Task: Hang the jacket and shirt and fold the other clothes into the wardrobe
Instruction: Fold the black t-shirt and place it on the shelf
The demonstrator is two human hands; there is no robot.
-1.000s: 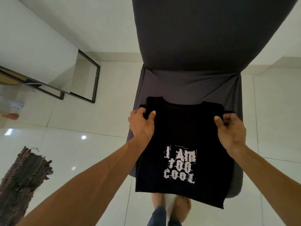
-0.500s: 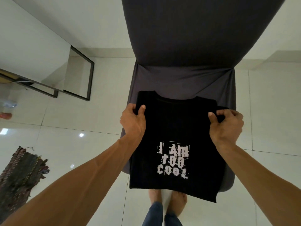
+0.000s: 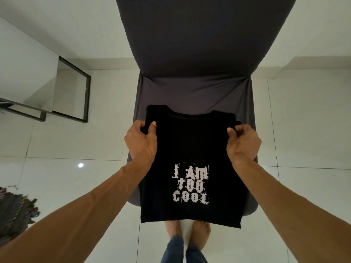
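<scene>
The black tee point(image 3: 191, 149) lies on the chair point(image 3: 190, 92), hem overhanging the seat's front. Left hand point(image 3: 141, 142) and right hand point(image 3: 244, 144) pinch its side edges just below the shoulders.

The person's forearms point(image 3: 79, 211) are bare and sleeveless, with blue jeans point(image 3: 183, 251) above bare feet point(image 3: 201, 232).

black T-shirt point(image 3: 191, 149) drawn slightly nearer across the chair seat point(image 3: 193, 95), hem now squarer, right hand point(image 3: 244, 144) gripping closer to its edge
</scene>
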